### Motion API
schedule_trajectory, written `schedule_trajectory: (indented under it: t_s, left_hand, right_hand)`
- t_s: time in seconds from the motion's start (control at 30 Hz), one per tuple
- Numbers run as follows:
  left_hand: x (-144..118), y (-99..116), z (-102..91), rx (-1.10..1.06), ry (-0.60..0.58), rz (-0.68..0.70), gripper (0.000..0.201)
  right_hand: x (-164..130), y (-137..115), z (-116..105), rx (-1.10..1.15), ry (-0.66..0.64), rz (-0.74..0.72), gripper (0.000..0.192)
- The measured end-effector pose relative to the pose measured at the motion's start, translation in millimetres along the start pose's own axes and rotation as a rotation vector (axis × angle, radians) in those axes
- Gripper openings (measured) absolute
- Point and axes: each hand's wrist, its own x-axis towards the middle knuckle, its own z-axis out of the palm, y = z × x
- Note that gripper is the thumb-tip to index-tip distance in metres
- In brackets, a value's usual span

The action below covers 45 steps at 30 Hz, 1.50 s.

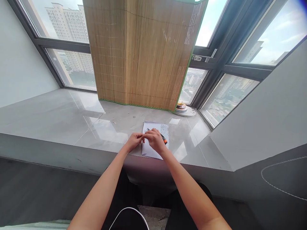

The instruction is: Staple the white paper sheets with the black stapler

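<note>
My left hand (135, 141) is closed, its fingertips pinched together over the left edge of a white sheet of paper (151, 151). Above the sheet, my right hand (154, 140) is closed too, and its fingertips meet those of my left. Whatever small thing sits between the fingers is too small to make out. A black-and-orange tool (165, 140), perhaps a cutter, pokes out at the right side of my right hand; the hand hides the rest, and I cannot tell whether it is held. Small dark bits (148, 129) lie on the paper beyond my fingers.
The paper lies near the front edge of a glossy grey tiled sill (105, 131). A bamboo blind (144, 57) hangs down to the sill's back. Stacked plates (182, 109) stand in the back right corner. Small scraps (114, 122) lie left of the paper.
</note>
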Motion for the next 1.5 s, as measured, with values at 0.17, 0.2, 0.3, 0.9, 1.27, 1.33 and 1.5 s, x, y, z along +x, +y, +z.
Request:
schedule_trajectory:
  t_s: [0.17, 0.2, 0.3, 0.9, 1.27, 1.33, 1.5]
  left_hand:
    - [0.2, -3.2, -0.4, 0.002, 0.021, -0.083, 0.051]
    - [0.6, -4.5, -0.3, 0.011, 0.034, -0.111, 0.052]
    - [2.1, -7.3, 0.6, 0.044, 0.060, -0.144, 0.053]
    - [13.4, -10.8, 0.1, 0.098, 0.226, -0.260, 0.042]
    - [126.1, -44.2, -51.6, 0.945, 0.398, -0.188, 0.044]
    - [134.0, -51.3, -57.9, 0.975, 0.319, -0.204, 0.044]
    - [118.6, -57.5, -56.2, 0.961, 0.298, -0.213, 0.046]
  right_hand:
    - [0.8, 17.6, -13.2, 0.082, 0.257, 0.145, 0.023]
    - [0.1, 29.6, -20.4, 0.092, 0.333, 0.226, 0.018]
    - [-4.7, 86.2, -44.2, 0.116, 0.484, 0.532, 0.013]
    - [-33.9, 202.8, -43.1, -0.151, 0.053, 0.974, 0.014]
    - [-54.8, 165.3, -39.3, -0.503, -0.193, 0.737, 0.022]
    - [-54.6, 166.4, -40.4, -0.494, -0.187, 0.737, 0.021]
    - [-55.6, 166.6, -41.1, -0.479, -0.164, 0.729, 0.020]
